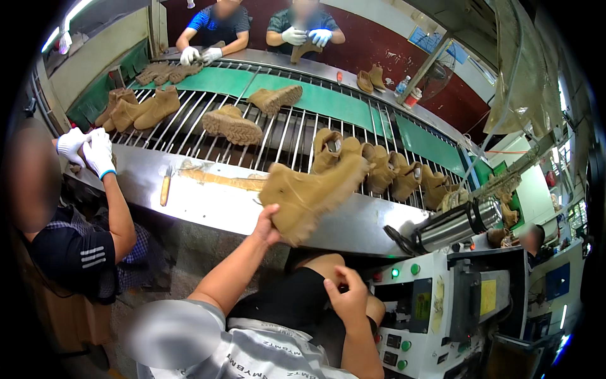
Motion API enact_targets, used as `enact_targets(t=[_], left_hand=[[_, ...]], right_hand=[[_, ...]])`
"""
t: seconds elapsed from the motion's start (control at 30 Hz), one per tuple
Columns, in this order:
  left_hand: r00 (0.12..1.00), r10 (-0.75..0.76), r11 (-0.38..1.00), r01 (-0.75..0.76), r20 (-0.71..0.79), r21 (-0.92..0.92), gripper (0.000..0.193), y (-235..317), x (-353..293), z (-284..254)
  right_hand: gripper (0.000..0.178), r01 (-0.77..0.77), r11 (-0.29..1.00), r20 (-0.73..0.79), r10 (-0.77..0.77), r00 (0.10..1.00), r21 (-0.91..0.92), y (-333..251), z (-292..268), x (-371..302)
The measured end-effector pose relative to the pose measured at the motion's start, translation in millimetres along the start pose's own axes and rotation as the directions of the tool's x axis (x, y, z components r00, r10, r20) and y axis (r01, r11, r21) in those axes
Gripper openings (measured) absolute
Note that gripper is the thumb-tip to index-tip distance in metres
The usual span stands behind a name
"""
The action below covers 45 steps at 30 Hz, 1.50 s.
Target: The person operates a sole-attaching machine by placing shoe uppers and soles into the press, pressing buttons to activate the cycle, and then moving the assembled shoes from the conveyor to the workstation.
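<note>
A tan ankle boot hangs over the metal ledge, tilted and slightly blurred, its toe pointing up to the right and its sole edge facing down to the right. My left hand grips it at the lower left, fingers partly hidden behind the boot. My right hand is raised near my knee, beside the machine. It holds nothing, and its loosely bent fingers stand apart from the thumb. Just beyond the held boot, a row of tan boots stands on the roller conveyor. Two more boots lie on their sides farther back.
A wooden-handled tool lies on the metal ledge. A steel flask rests at its right end, above a control machine with green buttons. At left, a gloved co-worker sits close; two others work across the conveyor.
</note>
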<state>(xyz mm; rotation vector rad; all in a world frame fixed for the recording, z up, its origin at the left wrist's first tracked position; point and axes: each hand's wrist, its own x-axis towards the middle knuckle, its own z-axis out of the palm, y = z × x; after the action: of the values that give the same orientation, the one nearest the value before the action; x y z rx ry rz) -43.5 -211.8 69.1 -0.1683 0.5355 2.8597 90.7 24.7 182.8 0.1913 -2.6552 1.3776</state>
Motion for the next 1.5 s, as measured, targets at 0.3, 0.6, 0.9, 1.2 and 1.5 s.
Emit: enact_targets(t=[0.3, 0.6, 0.9, 1.2, 1.5], left_hand=[[0.786, 0.618, 0.595, -0.452, -0.020, 0.665, 0.040, 137.4, 195.4, -19.5], [0.701, 0.698, -0.066, -0.137, 0.144, 0.988, 0.076, 59.6, 235.0, -47.3], [0.252, 0.965, 0.087, -0.074, -0.066, 0.993, 0.090, 185.2, 241.3, -127.9], [0.189, 0.837, 0.471, 0.228, -0.514, 0.852, 0.128, 249.6, 306.6, -137.4], [0.879, 0.278, 0.873, -0.064, -0.388, 0.483, 0.066, 238.8, 164.6, -67.5]], right_hand=[[0.018, -0.200, 0.966, 0.045, 0.210, 0.977, -0.166, 88.6, 41.4, -44.5], [0.005, -0.600, 0.789, -0.430, 0.501, 0.751, -0.129, 209.7, -19.0, -66.4], [0.004, -0.599, 0.799, -0.554, 0.472, 0.685, -0.060, 251.8, -0.9, -61.2], [0.009, -0.600, 0.789, -0.566, 0.437, 0.699, -0.132, 237.0, -4.9, -28.3], [0.009, -0.609, 0.788, -0.593, 0.447, 0.670, -0.094, 230.2, -10.9, -35.7]])
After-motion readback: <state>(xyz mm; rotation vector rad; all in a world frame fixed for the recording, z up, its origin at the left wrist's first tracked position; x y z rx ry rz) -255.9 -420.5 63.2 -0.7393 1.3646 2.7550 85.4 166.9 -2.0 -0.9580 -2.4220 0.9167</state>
